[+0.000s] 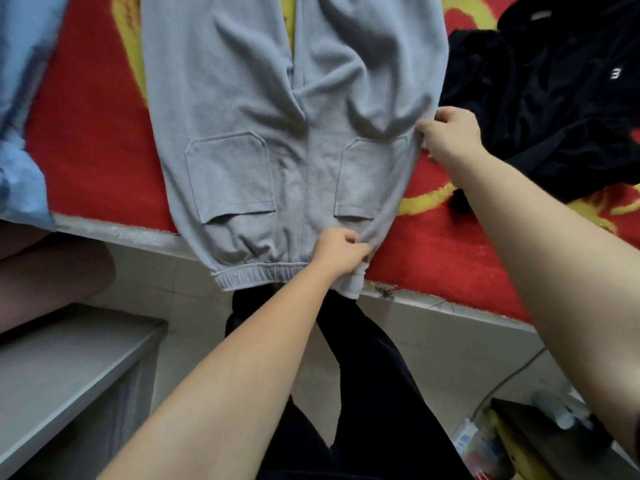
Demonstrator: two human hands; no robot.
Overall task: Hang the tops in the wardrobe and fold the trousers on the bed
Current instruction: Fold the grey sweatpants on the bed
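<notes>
Hands (341,252) (450,133) apparently pinch trousers' (249,109) side edge.

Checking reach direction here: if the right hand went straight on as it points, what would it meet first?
Most likely the grey trousers: the right hand pinches their side edge and points up-left, across their creased leg; depth is hard to judge.

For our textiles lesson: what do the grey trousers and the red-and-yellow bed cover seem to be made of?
Grey trousers: probably a cotton-like jersey knit with a matte finish, shown by the soft rounded creases and gathered elastic waistband. Red-and-yellow bed cover: apparently plush fleece or short pile, as its surface looks fuzzy; the exact fibre cannot be told.
</notes>
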